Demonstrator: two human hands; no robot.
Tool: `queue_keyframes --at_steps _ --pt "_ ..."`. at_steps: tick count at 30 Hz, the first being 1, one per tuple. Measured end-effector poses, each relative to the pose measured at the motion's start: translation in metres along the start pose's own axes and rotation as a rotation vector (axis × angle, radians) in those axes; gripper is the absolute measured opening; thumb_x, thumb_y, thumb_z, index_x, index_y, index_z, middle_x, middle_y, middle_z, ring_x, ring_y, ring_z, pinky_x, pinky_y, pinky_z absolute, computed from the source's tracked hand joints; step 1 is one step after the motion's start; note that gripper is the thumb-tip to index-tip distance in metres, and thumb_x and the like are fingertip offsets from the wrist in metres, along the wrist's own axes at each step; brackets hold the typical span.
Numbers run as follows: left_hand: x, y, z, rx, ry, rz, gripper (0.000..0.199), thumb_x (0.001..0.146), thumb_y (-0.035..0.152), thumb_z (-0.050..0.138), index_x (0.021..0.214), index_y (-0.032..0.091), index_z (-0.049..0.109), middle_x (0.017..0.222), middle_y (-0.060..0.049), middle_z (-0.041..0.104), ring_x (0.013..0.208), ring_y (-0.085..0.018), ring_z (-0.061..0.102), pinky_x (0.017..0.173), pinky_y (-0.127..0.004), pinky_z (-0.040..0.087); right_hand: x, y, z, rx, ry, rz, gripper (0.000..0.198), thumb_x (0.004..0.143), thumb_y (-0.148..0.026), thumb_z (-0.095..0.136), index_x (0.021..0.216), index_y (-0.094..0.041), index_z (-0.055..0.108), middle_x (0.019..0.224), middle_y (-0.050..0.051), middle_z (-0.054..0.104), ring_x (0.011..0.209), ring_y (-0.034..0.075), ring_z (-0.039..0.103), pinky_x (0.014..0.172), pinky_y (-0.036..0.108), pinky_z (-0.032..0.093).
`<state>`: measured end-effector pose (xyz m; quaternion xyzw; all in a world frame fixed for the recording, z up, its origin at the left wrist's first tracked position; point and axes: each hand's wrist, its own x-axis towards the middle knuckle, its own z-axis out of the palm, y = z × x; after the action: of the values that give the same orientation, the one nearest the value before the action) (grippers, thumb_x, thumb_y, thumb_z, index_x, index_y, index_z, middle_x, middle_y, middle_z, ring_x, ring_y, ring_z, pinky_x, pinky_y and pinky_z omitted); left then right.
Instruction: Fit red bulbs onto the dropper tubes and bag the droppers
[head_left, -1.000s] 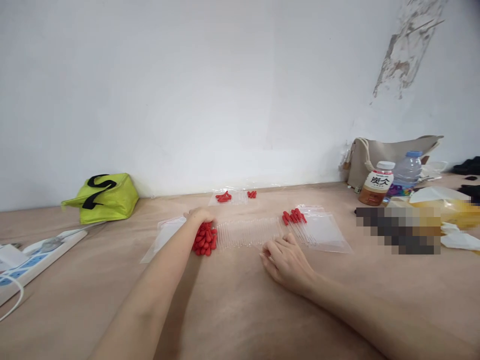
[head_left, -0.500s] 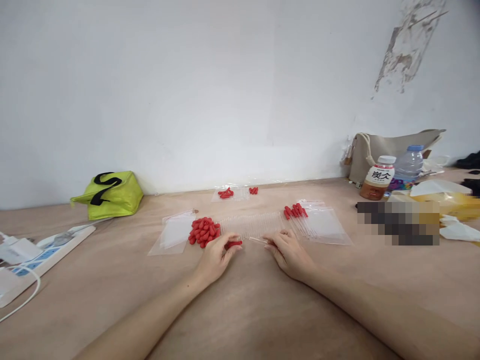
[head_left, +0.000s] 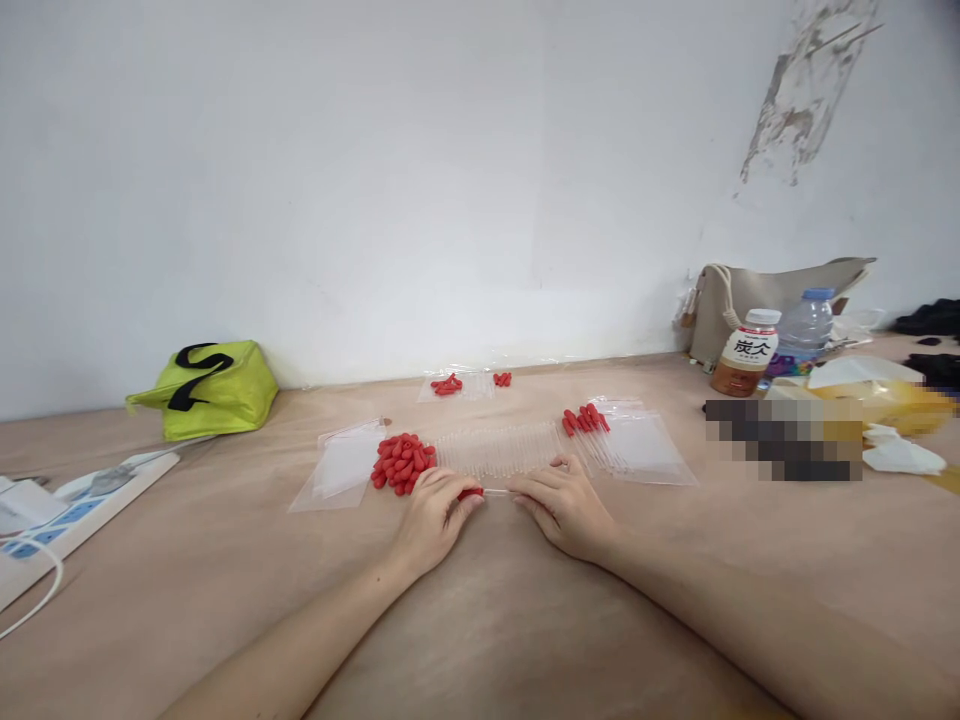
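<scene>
My left hand (head_left: 435, 515) pinches a red rubber dropper bulb (head_left: 471, 491), mostly covered by the fingers. Between the fingertips of my right hand (head_left: 566, 508) is a thin clear dropper tube (head_left: 496, 492), whose left end meets the bulb's mouth; whether it sits inside, I cannot tell. Just beyond both hands lies a row of clear tubes (head_left: 495, 450). A pile of red bulbs (head_left: 403, 460) is beside my left hand. Several tubes with red bulbs on them (head_left: 587, 420) rest past my right hand, on a clear plastic bag (head_left: 656, 450).
More clear bags (head_left: 345, 465) lie left of the pile. Near the wall is another bag with red-bulbed droppers (head_left: 447, 384). A yellow-green pouch (head_left: 217, 390) and a white power strip (head_left: 97, 510) are at left. At right stand a brown drink bottle (head_left: 744, 355), a water bottle (head_left: 806, 330) and a beige bag (head_left: 709, 320).
My hands have drawn together. The tube, earlier tilted and apart from the bulb, is now level and its end touches the bulb. The view has shifted slightly.
</scene>
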<state>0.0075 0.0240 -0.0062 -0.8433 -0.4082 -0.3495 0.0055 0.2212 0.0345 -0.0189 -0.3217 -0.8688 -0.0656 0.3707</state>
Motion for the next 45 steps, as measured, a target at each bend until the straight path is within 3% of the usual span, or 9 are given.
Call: queue_keyframes --at_steps 7,19,28,45 --pt "0.0 0.005 -0.001 0.003 -0.011 0.047 0.011 0.086 0.024 0.047 0.083 0.02 0.057 0.076 0.0 0.063 0.074 -0.015 0.052 0.081 -0.034 0.032 -0.001 0.006 0.004 0.116 -0.031 -0.017 0.021 0.086 -0.018 0.042 0.096 -0.021 0.06 0.087 0.004 0.067 0.075 0.012 0.058 0.077 0.032 0.027" --pt "-0.001 0.007 -0.001 0.043 -0.084 0.091 0.015 0.085 0.026 0.047 0.079 0.021 0.059 0.07 0.001 0.063 0.071 -0.015 0.052 0.086 -0.037 0.029 -0.001 0.008 -0.001 -0.029 -0.075 -0.088 0.021 0.082 -0.014 0.043 0.088 -0.022 0.062 0.074 0.0 0.063 0.063 0.009 0.052 0.068 0.03 0.022" --pt "-0.001 0.006 0.001 0.06 -0.126 0.114 0.015 0.085 0.026 0.045 0.078 0.019 0.056 0.07 0.0 0.06 0.073 -0.015 0.051 0.09 -0.039 0.028 0.0 0.0 0.0 -0.037 -0.112 -0.049 0.02 0.083 -0.016 0.042 0.072 -0.017 0.059 0.067 0.001 0.058 0.06 0.01 0.045 0.065 0.03 0.02" --pt "0.001 0.004 0.002 0.071 -0.146 0.174 0.014 0.085 0.026 0.044 0.081 0.019 0.055 0.071 -0.002 0.058 0.076 -0.017 0.051 0.089 -0.04 0.029 0.004 -0.008 0.005 -0.022 -0.172 -0.002 0.02 0.083 -0.018 0.041 0.071 -0.017 0.056 0.066 0.0 0.059 0.061 0.01 0.047 0.064 0.028 0.019"
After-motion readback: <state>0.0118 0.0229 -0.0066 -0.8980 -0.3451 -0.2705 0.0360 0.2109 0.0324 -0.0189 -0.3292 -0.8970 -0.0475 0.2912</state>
